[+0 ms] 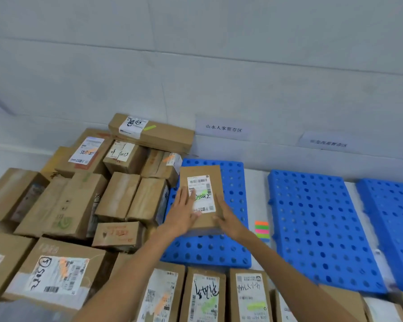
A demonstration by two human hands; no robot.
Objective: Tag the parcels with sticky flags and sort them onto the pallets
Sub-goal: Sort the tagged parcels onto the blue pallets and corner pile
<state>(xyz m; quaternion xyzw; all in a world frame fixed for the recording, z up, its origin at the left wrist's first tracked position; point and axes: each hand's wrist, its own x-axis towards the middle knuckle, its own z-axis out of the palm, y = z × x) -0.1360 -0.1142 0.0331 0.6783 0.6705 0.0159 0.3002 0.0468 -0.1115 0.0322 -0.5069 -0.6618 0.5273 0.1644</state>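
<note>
A flat brown parcel [205, 173] with a white label and a green flag lies on the leftmost blue pallet [209, 252]. My left hand [183, 212] rests flat on its left side, fingers straight over the label's edge. My right hand [228, 220] touches its near right edge with straight fingers. A pad of sticky flags [262, 230] in orange, green, pink and blue lies between the first and second blue pallet [316, 228].
A heap of brown parcels [79, 194] fills the left, some with orange or green flags. A row of labelled parcels [205, 296] stands along the near edge. A third blue pallet [393, 224] is at the right. Paper signs [222, 130] hang on the wall.
</note>
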